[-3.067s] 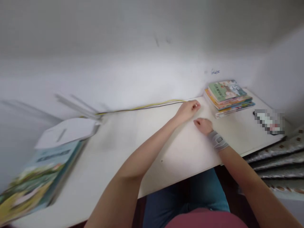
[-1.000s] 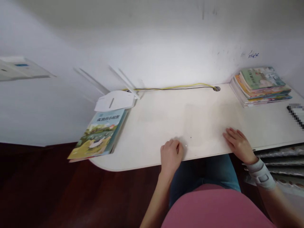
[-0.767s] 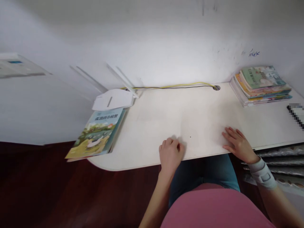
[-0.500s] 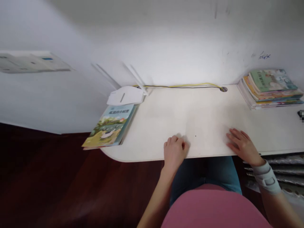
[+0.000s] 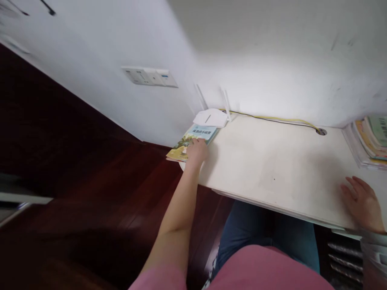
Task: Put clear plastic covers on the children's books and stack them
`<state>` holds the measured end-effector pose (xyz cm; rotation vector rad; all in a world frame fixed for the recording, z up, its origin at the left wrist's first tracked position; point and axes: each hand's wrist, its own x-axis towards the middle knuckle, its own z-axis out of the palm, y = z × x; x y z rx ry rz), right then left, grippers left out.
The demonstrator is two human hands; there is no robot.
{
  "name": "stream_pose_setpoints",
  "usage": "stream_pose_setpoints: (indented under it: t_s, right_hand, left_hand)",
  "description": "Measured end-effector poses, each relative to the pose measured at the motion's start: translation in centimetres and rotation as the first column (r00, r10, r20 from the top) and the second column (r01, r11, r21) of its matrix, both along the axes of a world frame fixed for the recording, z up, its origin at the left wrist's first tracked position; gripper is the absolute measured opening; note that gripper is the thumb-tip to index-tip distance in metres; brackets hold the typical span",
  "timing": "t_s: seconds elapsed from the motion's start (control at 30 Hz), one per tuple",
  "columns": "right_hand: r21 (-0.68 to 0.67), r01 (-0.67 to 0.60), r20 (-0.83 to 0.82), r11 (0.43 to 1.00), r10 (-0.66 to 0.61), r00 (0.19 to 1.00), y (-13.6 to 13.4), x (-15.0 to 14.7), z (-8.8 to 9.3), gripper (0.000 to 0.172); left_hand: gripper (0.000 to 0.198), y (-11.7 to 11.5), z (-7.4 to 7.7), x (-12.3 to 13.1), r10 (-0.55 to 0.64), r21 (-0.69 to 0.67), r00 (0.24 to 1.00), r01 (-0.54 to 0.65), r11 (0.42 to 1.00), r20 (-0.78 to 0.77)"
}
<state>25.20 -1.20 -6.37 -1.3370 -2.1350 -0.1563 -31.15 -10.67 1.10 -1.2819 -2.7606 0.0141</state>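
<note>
At the desk's left end lies a thin picture book [image 5: 202, 131] with a blue and yellow-green cover, on top of at least one other book. My left hand [image 5: 197, 151] is stretched out over its lower right part. The fingers rest on the cover and the thumb is hard to make out. My right hand [image 5: 364, 203] lies near the front edge of the white desk [image 5: 256, 161], fingers apart and nothing in them. A grey wrist support [image 5: 375, 249] wraps that wrist.
Just behind the book stands a white router [image 5: 211, 117] with upright antennas. Yellow and black cables [image 5: 272, 118] run along the wall to a cable hole [image 5: 322, 131]. A stack of books [image 5: 370, 141] sits at the right. Wall sockets [image 5: 149, 76] are on the left.
My left hand has gone from the desk's front edge to the picture book at the left. The view has swung left. My right hand stays on the desk.
</note>
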Motion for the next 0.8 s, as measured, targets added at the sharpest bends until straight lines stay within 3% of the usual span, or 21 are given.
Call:
stream_pose_setpoints:
  t_s: [0.2,0.37,0.47,0.6,0.67,0.7,0.73,0.77,0.8]
  right_hand:
    - [-0.066,-0.086,0.097,0.994,0.092,0.991,0.6,0.6,-1.9,0.057]
    - [-0.048,-0.025,0.273,0.999,0.037,0.961,0.2,0.1,-1.7,0.054]
    - [-0.045,-0.001,0.298,0.999,0.014,0.954,-0.2,-0.3,-1.3,0.048]
    - [-0.051,0.012,0.299,0.999,0.004,0.954,-0.6,-0.8,-0.9,0.044]
    - [-0.047,0.014,0.303,0.999,0.001,0.953,-0.6,-1.1,-0.8,0.044]
    - [-0.045,0.013,0.304,0.999,0.001,0.953,-0.7,-1.2,-0.7,0.044]
    - [-0.042,0.011,0.304,0.999,0.003,0.953,-0.7,-1.3,-0.6,0.043]
    - [-0.040,0.008,0.300,0.999,0.005,0.954,-0.7,-1.3,-0.5,0.043]
    - [-0.040,0.005,0.295,0.999,0.007,0.955,-0.8,-1.4,-0.4,0.043]
  left_hand:
    - [0.046,-0.1,-2.1,0.7,-0.009,0.004,1.000,0.009,1.000,-0.019]
    - [0.045,-0.1,-1.7,1.2,-0.047,-0.032,0.999,0.047,0.998,-0.003]
    - [0.033,-0.6,0.4,0.7,-0.084,-0.058,0.996,0.086,0.995,0.025]
    - [0.023,-1.9,5.7,-0.1,-0.067,-0.028,0.998,0.067,0.997,-0.004]
    - [0.022,-2.5,8.4,0.2,-0.004,0.052,0.999,0.006,0.999,-0.035]
    - [0.020,-2.7,9.5,0.6,0.041,0.180,0.999,-0.037,0.983,-0.021]
    - [0.017,-2.8,10.2,1.2,0.041,0.336,0.999,-0.043,0.941,0.013]
    - [0.014,-2.6,10.5,2.1,-0.012,0.507,0.995,-0.042,0.861,0.103]
    - [0.010,-2.4,10.4,3.2,-0.124,0.663,0.964,-0.066,0.746,0.235]
